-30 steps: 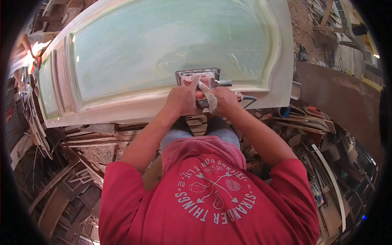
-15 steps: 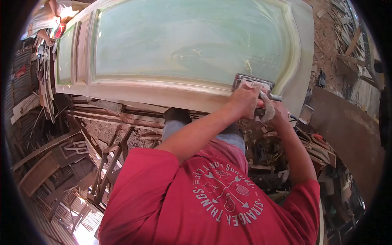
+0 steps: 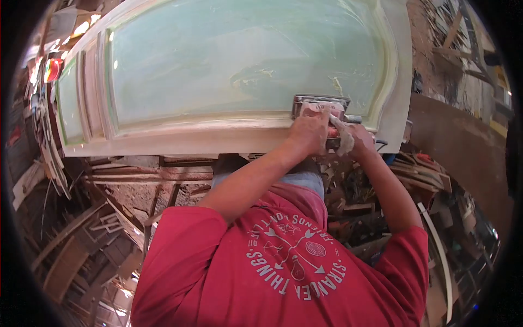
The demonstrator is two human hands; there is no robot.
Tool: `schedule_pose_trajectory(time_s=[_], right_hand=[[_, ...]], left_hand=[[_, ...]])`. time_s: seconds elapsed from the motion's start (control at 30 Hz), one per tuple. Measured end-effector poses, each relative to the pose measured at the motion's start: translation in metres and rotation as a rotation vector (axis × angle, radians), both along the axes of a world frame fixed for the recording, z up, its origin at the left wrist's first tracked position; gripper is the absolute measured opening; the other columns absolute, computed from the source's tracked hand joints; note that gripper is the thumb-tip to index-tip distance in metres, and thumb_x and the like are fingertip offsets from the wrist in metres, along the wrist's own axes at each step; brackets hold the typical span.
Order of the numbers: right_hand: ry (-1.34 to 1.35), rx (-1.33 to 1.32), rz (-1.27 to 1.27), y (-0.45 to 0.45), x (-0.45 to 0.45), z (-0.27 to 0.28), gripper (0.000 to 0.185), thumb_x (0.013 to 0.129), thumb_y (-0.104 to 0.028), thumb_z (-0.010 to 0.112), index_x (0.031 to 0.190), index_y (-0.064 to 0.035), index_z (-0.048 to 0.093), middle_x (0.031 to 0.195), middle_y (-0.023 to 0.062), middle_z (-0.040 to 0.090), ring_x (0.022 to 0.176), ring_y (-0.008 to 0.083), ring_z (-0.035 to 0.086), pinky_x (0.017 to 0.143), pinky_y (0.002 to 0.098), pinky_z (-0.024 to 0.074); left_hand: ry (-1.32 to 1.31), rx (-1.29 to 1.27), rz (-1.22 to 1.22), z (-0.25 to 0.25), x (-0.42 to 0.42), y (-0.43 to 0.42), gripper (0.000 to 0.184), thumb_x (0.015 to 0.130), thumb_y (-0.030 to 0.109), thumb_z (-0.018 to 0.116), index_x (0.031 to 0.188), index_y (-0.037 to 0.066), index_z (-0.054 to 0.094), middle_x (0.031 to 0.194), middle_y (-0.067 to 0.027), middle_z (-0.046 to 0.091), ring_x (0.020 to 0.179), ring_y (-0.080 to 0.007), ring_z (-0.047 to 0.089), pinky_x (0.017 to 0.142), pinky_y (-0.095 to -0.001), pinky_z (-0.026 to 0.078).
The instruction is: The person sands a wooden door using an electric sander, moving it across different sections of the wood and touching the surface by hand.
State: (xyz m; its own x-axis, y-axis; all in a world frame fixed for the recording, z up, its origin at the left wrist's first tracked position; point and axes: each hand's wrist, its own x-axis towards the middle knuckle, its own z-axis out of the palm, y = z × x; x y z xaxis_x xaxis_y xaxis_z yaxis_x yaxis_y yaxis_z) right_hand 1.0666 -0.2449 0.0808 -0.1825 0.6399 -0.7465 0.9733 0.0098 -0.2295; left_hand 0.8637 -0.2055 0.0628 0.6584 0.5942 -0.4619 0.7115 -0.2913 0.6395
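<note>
A dusty electric sander [image 3: 322, 108] sits at the lower right of a door-like wooden panel [image 3: 180, 147], over the moulded edge. My left hand [image 3: 310, 134] is closed around the sander's body from the left. On the other side, my right hand [image 3: 362, 143] grips its rear part, where a pale cloth-like piece [image 3: 344, 136] hangs between the hands. The right fingers are partly hidden behind it. The panel's large field [image 3: 201, 71] is greenish with whitish dust and scratch marks, framed by pale wood moulding.
Stacked wood strips [image 3: 417, 177] lie right of my body, beside a large brown board [image 3: 463, 144]. Wood scraps and frames [image 3: 76, 261] fill the lower left. A red and yellow object [image 3: 53, 70] shows by the panel's far left end. A dark cable [image 3: 382, 144] runs near my right hand.
Both hands have slid the sander left along the panel's lower moulding. My view has shifted slightly. The other person's arm at the upper left is now less visible.
</note>
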Motion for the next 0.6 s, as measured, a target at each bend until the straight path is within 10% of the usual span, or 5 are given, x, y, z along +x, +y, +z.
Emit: schedule_pose_trajectory(time_s=[0.4, 0.6], right_hand=[[0.102, 0.025, 0.034, 0.030, -0.197, 0.002, 0.103, 0.074, -0.020, 0.078, 0.168, -0.0203, 0.039, 0.093, 0.0232, 0.077, 0.085, 0.0437, 0.075, 0.076, 0.0563, 0.0587], [0.398, 0.362, 0.038, 0.007, -0.255, -0.039, 0.071, 0.079, -0.021, 0.078, 0.148, -0.0155, 0.058, 0.084, 0.0147, 0.075, 0.081, 0.0373, 0.075, 0.073, 0.0509, 0.0566]], left_hand=[[0.128, -0.023, 0.036, 0.009, -0.191, 0.027, 0.134, 0.061, 0.052, 0.097, 0.166, 0.000, 0.033, 0.103, -0.0238, 0.079, 0.090, -0.0420, 0.079, 0.081, -0.0528, 0.063], [0.179, 0.046, 0.069, 0.004, -0.261, 0.024, 0.136, 0.060, 0.053, 0.098, 0.168, 0.004, 0.032, 0.094, -0.0223, 0.078, 0.086, -0.0430, 0.078, 0.079, -0.0523, 0.063]])
